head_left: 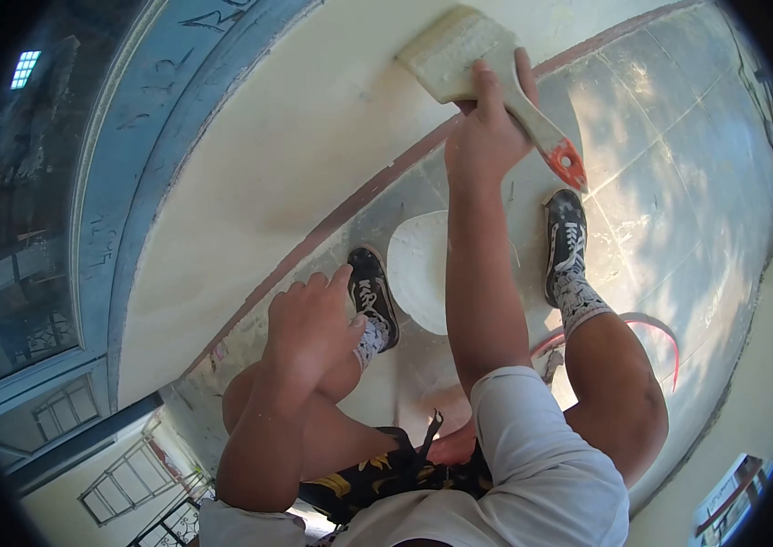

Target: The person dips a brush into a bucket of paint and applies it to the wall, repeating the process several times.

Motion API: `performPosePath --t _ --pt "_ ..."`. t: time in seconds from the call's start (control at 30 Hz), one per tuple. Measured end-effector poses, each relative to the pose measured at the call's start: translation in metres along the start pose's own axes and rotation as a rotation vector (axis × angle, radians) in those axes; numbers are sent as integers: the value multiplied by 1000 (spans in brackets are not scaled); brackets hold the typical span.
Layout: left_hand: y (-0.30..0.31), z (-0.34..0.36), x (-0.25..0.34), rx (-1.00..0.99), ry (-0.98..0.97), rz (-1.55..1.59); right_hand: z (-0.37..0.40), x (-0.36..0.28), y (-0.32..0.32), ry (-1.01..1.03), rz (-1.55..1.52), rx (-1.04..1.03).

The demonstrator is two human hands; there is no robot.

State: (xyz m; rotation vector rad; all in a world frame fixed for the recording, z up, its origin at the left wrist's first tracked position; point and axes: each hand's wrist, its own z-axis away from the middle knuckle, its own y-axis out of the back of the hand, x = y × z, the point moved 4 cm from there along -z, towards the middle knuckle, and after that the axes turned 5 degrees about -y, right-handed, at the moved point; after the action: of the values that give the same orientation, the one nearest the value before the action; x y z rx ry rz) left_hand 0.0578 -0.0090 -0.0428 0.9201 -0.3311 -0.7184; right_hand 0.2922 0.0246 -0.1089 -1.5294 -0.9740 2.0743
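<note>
A wide flat paintbrush (519,96) is gripped in my right hand (493,137), my fingers lying along its pale, paint-smeared body. Its bristle end overlaps the cream wall (314,109), and the handle end, with a hole in it, is painted red. My left hand (314,319) hangs over my bent left leg with loosely bent fingers, the thumb apart and nothing in it. Between my shoes lies a round white surface (418,273), partly hidden by my right forearm.
A brownish-red strip (350,208) runs along the wall's base. The tiled floor (651,182) stretches to the right. At the left stands a blue window frame (122,173) with glass. A thin red hoop (675,351) curves beside my right knee.
</note>
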Motion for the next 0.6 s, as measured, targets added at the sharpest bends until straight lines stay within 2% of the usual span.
performPosePath --t 0.13,0.17,0.23,0.3,0.4,0.5,0.53,0.6 --pt "4 1 -2 -3 22 10 -4 1 4 -37 -339 -17" --pt "1 3 -1 -11 22 16 -9 33 16 -72 -207 26" --pt "1 1 0 11 -9 6 -13 66 54 -70 -135 41" --pt "4 -1 -2 22 -9 -8 -15 66 56 -71 -86 53" --pt "3 1 -5 13 9 -2 13 26 47 -147 -106 32" --pt "3 3 -5 14 21 -3 39 7 11 -162 -326 -61" --pt "3 3 -5 17 17 -10 44 19 5 -162 -328 -58" --pt "1 3 -6 9 22 6 50 50 6 -129 0 -54"
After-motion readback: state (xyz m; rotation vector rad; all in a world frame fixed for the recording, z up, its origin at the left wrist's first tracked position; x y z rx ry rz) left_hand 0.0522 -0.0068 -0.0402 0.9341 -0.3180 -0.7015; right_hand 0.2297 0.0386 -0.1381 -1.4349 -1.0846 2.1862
